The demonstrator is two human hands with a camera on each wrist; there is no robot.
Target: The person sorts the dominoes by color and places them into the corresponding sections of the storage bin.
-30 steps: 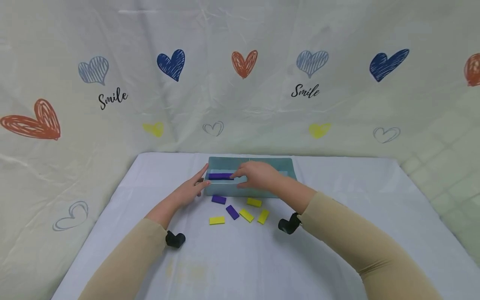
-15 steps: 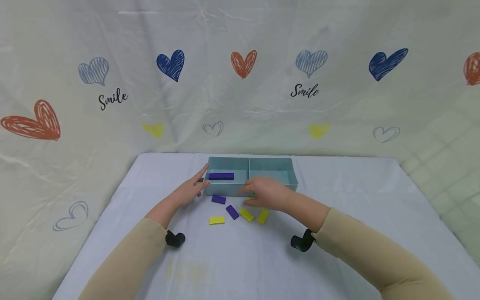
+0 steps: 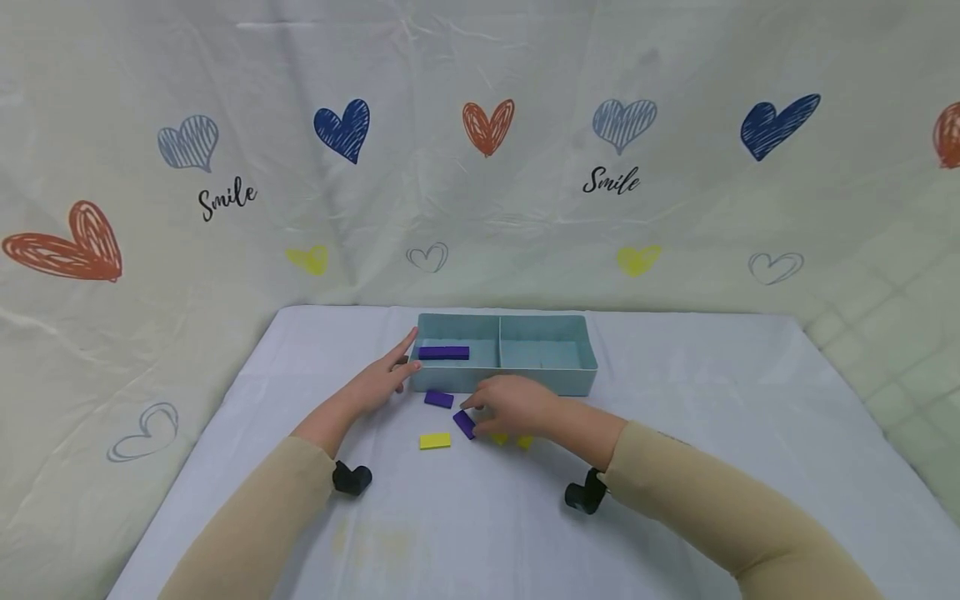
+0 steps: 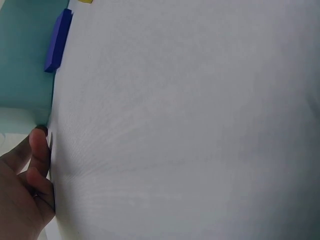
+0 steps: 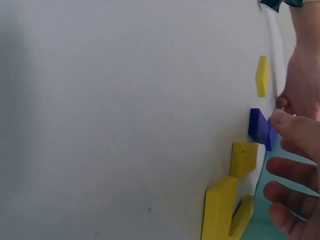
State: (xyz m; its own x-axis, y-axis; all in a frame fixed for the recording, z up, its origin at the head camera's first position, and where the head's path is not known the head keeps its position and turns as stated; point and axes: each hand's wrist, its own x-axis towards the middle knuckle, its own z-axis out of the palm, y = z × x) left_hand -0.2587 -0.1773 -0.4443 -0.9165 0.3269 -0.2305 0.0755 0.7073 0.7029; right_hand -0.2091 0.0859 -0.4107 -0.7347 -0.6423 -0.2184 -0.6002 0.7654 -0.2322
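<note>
A pale blue-green box [image 3: 547, 382] with two compartments stands at the back of the table. My left hand [image 3: 375, 386] rests against its left end, index finger stretched along the side and thumb at the front rim. A long purple strip [image 3: 443, 353] lies in the left compartment. Before the box, my right hand [image 3: 517, 404] hovers over loose blocks, thumb and index finger spread around a tilted purple block [image 3: 464, 423]; no firm grip shows. Another purple block [image 3: 438, 399] lies nearer the box. Yellow blocks [image 5: 244, 160] sit under the right hand, partly hidden in the head view.
A single yellow block [image 3: 435, 441] lies apart at the front left of the group. White cloth [image 3: 450, 533] covers the table, with a heart-printed sheet [image 3: 525, 217] hanging behind it. Dark wrist cameras [image 3: 352, 478] sit at both sleeve cuffs.
My right hand has drawn back from inside the box, come down to the table in front, then moved left to the tilted purple block. The left hand has stayed at the box.
</note>
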